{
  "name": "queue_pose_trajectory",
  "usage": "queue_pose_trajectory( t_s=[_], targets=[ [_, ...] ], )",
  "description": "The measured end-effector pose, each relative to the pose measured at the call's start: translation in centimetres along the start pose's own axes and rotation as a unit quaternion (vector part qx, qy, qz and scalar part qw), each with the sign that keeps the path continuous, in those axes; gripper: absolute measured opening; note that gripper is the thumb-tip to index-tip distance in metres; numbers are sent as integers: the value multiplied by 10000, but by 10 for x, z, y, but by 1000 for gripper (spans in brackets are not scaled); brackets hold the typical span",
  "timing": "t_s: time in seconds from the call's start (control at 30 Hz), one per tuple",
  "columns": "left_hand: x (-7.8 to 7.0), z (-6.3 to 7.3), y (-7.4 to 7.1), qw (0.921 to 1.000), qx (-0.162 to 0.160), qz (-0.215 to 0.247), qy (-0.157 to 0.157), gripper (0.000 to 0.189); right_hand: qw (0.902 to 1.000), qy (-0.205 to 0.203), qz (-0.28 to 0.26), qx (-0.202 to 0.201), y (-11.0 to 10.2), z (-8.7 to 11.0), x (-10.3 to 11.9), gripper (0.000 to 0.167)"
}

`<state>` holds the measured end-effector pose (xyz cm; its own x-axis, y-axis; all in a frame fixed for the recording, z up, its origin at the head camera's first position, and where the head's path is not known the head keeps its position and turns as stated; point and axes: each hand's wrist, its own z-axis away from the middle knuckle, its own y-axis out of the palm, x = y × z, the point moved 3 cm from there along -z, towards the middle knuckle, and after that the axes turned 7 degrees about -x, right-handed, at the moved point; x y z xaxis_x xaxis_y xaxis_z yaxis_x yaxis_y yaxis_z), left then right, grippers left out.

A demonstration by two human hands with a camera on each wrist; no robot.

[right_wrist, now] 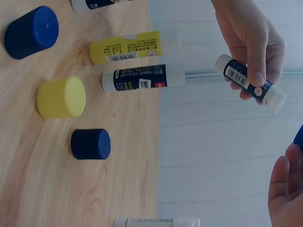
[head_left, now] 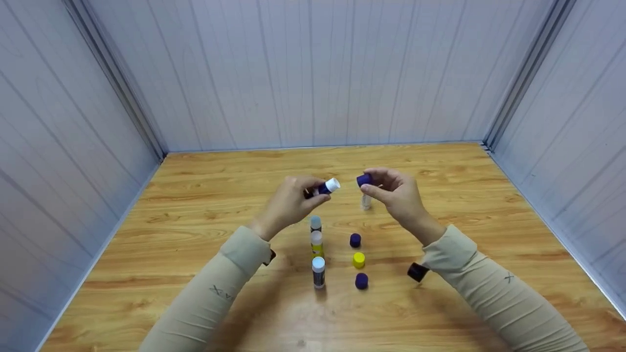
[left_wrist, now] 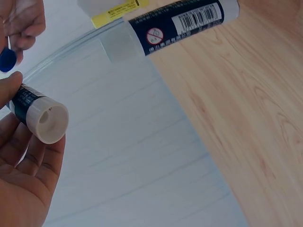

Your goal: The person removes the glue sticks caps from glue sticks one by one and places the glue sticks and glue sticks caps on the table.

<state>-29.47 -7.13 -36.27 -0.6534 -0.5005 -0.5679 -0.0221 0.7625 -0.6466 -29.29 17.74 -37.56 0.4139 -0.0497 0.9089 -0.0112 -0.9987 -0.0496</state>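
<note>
My left hand [head_left: 289,201] holds an uncapped navy-and-white glue stick [head_left: 329,186] above the table, its white end tilted up toward the right. In the left wrist view, the open end of this glue stick [left_wrist: 46,119] faces the camera. Between thumb and fingers, my right hand [head_left: 400,196] pinches a dark blue cap [head_left: 364,180], apart from the stick. Behind that hand stands a white glue stick [head_left: 366,202], partly hidden.
Uncapped sticks stand in a column: a navy one [head_left: 316,224], a yellow one [head_left: 317,245] and a navy one [head_left: 319,273]. Right of them sit a blue cap [head_left: 355,240], a yellow cap [head_left: 359,260] and another blue cap [head_left: 362,281]. Panel walls [head_left: 313,73] enclose the wooden table [head_left: 210,195].
</note>
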Motion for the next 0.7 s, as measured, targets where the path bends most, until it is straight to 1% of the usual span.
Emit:
queue_pose_trajectory(
  t_s=[0.13, 0.33, 0.43, 0.6, 0.7],
  targets=[
    [4, 1, -3, 9999, -78, 48, -140, 19, 9999, -106, 120, 63, -1, -1, -1, 27],
    [6, 1, -3, 9997, -179, 118, -148, 20, 9988, -258, 360, 205, 0, -3, -3, 28],
    [8, 1, -3, 9992, -262, 216, -200, 21, 9977, -293, 542, 298, 0, -4, -6, 29],
    [9, 2, -5, 9978, -360, 439, -340, 21, 9936, -357, 966, 460, 2, -6, -11, 32],
    [9, 3, -6, 9965, -414, 557, -463, 20, 9888, -417, 1291, 620, 5, -7, -17, 33]
  ],
)
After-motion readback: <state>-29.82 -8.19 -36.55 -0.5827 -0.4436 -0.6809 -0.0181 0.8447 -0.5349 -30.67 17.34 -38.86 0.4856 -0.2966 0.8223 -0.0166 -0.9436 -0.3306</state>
